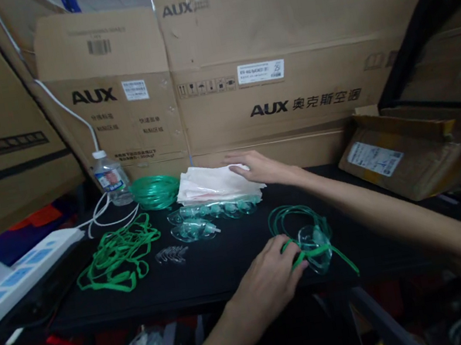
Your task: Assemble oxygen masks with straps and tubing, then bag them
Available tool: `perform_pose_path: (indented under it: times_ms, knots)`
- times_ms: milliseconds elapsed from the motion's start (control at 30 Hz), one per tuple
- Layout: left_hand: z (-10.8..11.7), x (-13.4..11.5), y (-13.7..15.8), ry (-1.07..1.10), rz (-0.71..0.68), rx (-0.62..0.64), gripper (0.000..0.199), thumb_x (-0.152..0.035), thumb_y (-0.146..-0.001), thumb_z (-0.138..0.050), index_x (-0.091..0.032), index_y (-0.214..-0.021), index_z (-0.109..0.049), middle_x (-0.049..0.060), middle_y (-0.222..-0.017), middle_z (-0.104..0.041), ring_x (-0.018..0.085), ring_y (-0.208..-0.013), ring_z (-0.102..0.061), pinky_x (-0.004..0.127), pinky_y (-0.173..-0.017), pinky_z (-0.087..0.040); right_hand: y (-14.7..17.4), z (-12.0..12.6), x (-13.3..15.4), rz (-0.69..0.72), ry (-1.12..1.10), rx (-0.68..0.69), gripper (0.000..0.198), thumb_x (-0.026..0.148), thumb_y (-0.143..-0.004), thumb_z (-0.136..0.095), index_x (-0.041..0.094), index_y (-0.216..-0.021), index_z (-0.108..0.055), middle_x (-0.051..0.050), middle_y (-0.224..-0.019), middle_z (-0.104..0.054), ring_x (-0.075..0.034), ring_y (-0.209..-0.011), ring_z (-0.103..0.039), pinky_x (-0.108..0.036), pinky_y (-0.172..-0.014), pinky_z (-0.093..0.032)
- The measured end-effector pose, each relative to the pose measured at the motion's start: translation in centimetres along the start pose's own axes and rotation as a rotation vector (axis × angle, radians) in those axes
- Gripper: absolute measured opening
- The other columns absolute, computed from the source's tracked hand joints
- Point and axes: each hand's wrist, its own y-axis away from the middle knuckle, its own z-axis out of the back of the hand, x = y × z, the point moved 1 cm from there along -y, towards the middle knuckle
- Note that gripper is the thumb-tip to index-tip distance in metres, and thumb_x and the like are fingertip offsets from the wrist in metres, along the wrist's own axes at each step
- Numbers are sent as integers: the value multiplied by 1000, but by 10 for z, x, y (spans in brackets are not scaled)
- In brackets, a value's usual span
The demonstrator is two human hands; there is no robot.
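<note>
Strap point(315, 252) held in my left hand point(274, 269), I'd peel singly from white sheets point(214, 183) under my right hand point(251, 167), grip unclear.

A clear, green-tinted plastic mask point(315, 261) lies right of center in the lower half of the frame, its transparent shell catching the light. A flat, bright green strap point(344, 259) crosses the mask, one tail slanting loose toward the lower right, the other end partly hidden at left. Thin, translucent green tubing point(282, 214) loops in loose rings just above and behind the mask; whether the two are joined cannot be made out. At the center of the frame, a stack of white sheets point(208, 183) lies flat, layered and slightly uneven, its top glossy and creased.
</note>
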Motion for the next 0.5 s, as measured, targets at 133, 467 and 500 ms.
perform_pose_path:
  times_ms: [133,467,500]
  knots:
    - [1,1,2,88,16,-33,16,-28,-103,-59,-21,-117,-56,6,-124,-64,22,-119,-62,40,-105,-52,114,35,10,-250,-16,-198,43,49,-102,-49,19,-89,-78,-7,-79,-79,-26,-71,-74,-38,-70,-58]
    - [13,2,-8,273,124,-152,41,-44,-98,-63,-21,-131,-55,8,-133,-63,24,-125,-60,41,-109,-47,258,-9,14,-955,-573,-111,64,82,-85,-51,20,-75,-64,4,-38,-49,-11,-27,-41,-20,-27,-32]
    - [13,3,-12,275,143,-167,31,-43,-103,-56,-21,-125,-60,7,-129,-65,23,-123,-61,41,-109,-47,252,-10,16,-948,-599,-109,64,81,-85,-52,20,-73,-62,5,-39,-49,-10,-27,-41,-18,-28,-30]
